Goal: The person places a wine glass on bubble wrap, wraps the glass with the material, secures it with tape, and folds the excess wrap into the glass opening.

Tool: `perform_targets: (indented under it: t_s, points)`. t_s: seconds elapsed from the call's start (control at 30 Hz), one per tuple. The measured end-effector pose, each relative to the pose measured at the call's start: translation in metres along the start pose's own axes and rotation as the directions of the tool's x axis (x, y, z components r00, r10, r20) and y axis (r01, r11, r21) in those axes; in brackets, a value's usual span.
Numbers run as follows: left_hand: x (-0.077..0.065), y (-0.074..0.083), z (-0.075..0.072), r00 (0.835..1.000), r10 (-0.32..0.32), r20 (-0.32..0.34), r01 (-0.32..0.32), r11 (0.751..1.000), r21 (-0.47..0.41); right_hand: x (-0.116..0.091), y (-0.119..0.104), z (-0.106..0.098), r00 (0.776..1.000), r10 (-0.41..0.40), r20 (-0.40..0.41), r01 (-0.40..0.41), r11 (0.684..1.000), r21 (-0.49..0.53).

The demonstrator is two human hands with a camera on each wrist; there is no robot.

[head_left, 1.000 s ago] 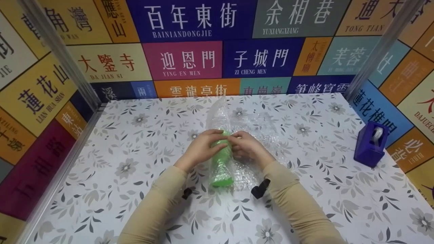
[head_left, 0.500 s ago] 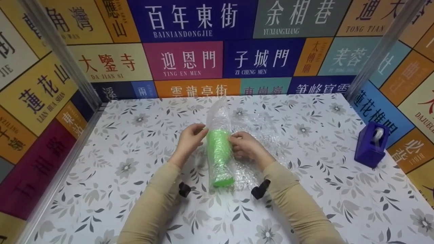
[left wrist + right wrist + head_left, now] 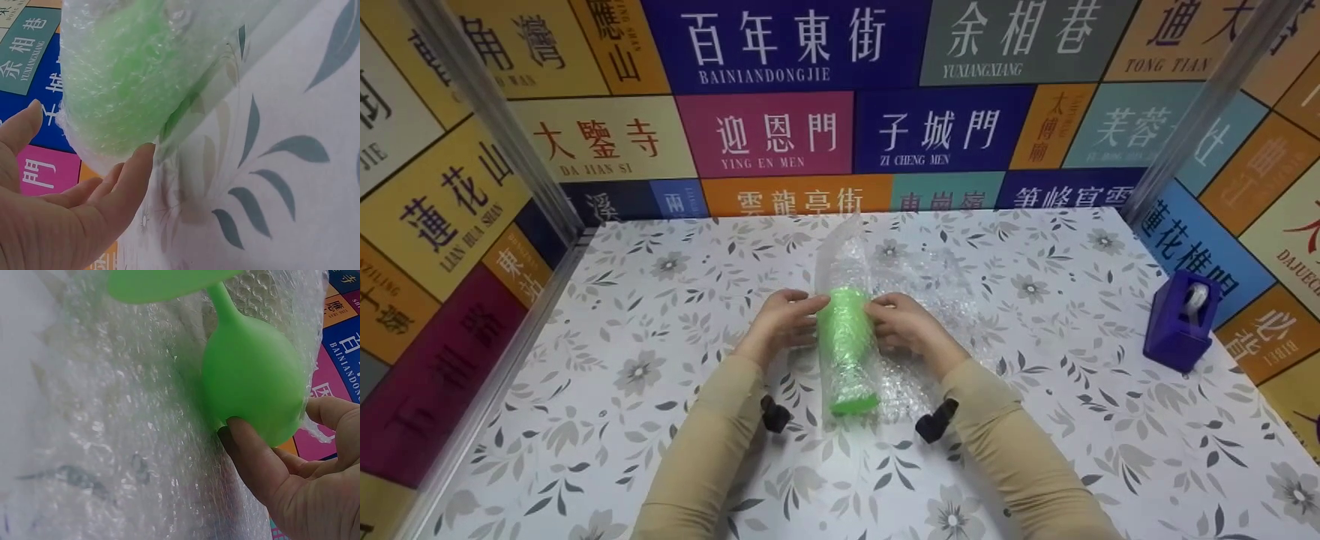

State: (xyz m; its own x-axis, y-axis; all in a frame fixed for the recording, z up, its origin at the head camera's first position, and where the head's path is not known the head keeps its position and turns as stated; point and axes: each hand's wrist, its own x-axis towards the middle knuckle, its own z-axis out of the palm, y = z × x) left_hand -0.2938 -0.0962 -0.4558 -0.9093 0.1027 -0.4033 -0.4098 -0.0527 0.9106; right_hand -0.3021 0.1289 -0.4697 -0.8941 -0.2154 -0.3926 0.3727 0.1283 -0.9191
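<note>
A bright green wine glass (image 3: 253, 377) lies on its side, its foot toward the person in the head view. A layer of clear bubble wrap (image 3: 841, 251) covers it, and the flat remainder spreads to the right beneath it. The right hand (image 3: 906, 324) holds the glass by its bowl, thumb at the wrap and fingers on the green side. On the opposite side, the left hand (image 3: 784, 322) has its thumb and loosely extended fingers at the wrapped bowl. In the left wrist view, those fingertips (image 3: 143, 157) reach the edge of the wrap.
A purple tape dispenser (image 3: 1181, 319) with a roll of clear tape stands near the table's right edge. A white floral cover lies over the table (image 3: 637, 420). Colourful panels with Chinese lettering (image 3: 765, 131) wall in the back and both sides.
The left hand lifted off the top of the wrapped wine glass, drew back to the left, then came in again at its left side. The right hand stayed put.
</note>
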Motion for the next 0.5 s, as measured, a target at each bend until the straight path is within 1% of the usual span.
perform_targets:
  t_s: [0.27,0.4,0.5]
  points:
    - [0.005,-0.003,0.008,1.0,-0.023,0.005,0.022,0.998,0.062,0.001,0.002,-0.001,1.0,-0.004,-0.005,0.004,1.0,-0.007]
    - [0.006,-0.003,0.01,1.0,-0.01,-0.007,0.01,0.994,0.105,0.001,0.002,-0.001,1.0,0.002,-0.007,-0.002,1.0,-0.01]
    - [0.007,-0.004,0.011,1.0,-0.002,-0.008,0.003,0.993,0.119,0.0,0.002,-0.002,1.0,0.002,-0.005,-0.002,1.0,-0.007]
